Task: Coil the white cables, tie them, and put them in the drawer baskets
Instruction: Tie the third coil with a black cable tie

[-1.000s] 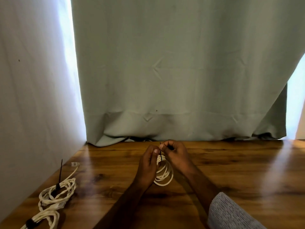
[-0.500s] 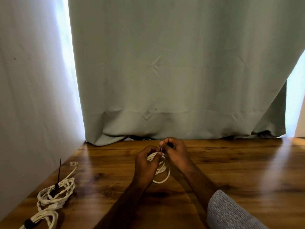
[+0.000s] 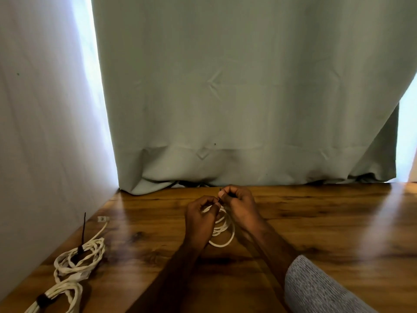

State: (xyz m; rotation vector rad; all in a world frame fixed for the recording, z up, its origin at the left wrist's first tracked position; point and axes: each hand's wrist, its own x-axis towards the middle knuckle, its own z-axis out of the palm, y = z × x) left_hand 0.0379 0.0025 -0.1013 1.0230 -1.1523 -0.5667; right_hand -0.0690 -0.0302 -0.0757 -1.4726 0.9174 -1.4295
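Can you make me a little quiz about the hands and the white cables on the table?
1. True or false: both hands hold the coil.
2. How many tied bundles lie at the left? A one, B two, C four.
3. What colour is the tie pinched by the right hand?

Key: 1 true, the left hand grips it too. 2 B, near bundle and far bundle. 3 black.
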